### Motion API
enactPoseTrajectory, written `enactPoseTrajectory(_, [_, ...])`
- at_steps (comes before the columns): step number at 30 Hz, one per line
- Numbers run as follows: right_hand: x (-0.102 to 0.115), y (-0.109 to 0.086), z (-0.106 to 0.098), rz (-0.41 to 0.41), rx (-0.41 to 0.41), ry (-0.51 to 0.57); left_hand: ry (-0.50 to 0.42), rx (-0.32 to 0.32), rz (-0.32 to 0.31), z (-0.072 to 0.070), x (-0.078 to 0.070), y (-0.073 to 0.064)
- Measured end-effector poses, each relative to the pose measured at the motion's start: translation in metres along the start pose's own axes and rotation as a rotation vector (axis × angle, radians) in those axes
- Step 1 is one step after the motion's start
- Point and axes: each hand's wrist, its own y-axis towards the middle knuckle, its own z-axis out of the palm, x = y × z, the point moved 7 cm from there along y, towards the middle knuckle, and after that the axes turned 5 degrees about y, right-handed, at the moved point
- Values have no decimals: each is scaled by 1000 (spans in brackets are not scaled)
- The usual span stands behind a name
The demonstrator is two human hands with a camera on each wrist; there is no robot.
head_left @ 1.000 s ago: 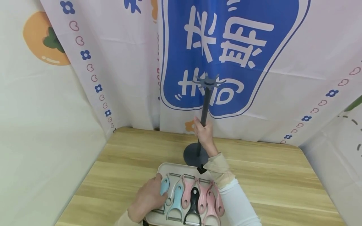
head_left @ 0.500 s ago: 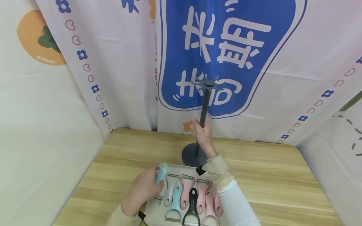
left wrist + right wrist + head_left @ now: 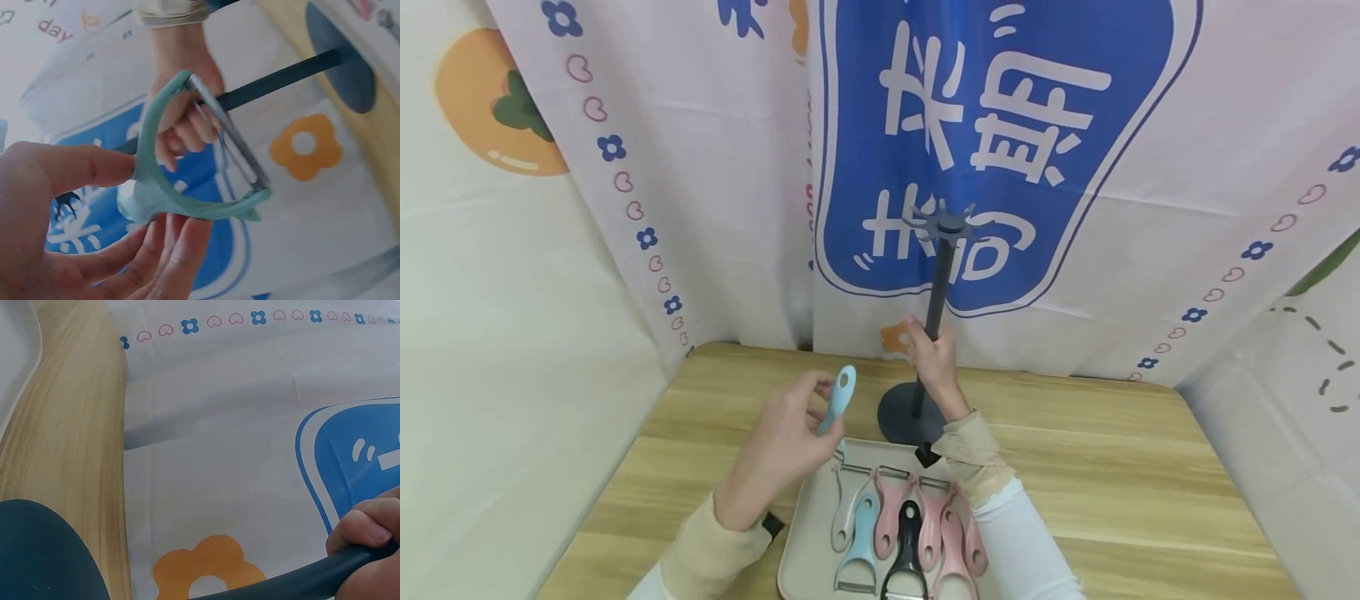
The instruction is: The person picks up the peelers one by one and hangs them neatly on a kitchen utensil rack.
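My left hand (image 3: 786, 433) pinches a light blue peeler (image 3: 838, 398) between thumb and fingers, its looped handle end pointing up, above the tray's far left corner. In the left wrist view the Y-shaped peeler head (image 3: 156, 181) faces the camera with its metal blade (image 3: 231, 134) across the fork. My right hand (image 3: 936, 362) grips the post of a dark stand (image 3: 938, 287), fingers wrapped round it at mid height. Radiating hooks (image 3: 951, 223) top the stand, and a round base (image 3: 904, 412) sits on the table.
A cream tray (image 3: 797, 533) lies in front of the stand, holding several peelers: a blue one (image 3: 865, 533), a black one (image 3: 910, 533), pink ones (image 3: 891, 508) and a pale grey one (image 3: 842, 525). A printed cloth (image 3: 745, 208) hangs behind the wooden table (image 3: 1075, 467).
My left hand has taken hold of the blue peeler at the tray's left side and lifted it up and away toward the stand. The right hand keeps its grip on the post.
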Motion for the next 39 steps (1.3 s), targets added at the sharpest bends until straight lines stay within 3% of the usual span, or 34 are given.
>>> enactPoseTrajectory(4, [0, 0, -4, -5, -16, -21, -12, -109, 181, -13, -27, 14])
enactPoseTrajectory(6, [1, -1, -5, -10, -20, -30, -23, -154, 243, -19, -38, 19])
enactPoseTrajectory(14, [3, -2, -6, -40, -22, -52, -64, -246, 367, -36, -80, 37])
enactPoseTrajectory(19, [2, -4, -6, -25, -25, -41, -96, -285, 405, -43, -93, 50])
enactPoseTrajectory(26, [0, -4, -5, -18, -39, -82, -132, -327, 407, -47, -97, 68])
enactPoseTrajectory(39, [2, -1, -4, -9, -60, -80, -168, -378, 463, -50, -118, 88])
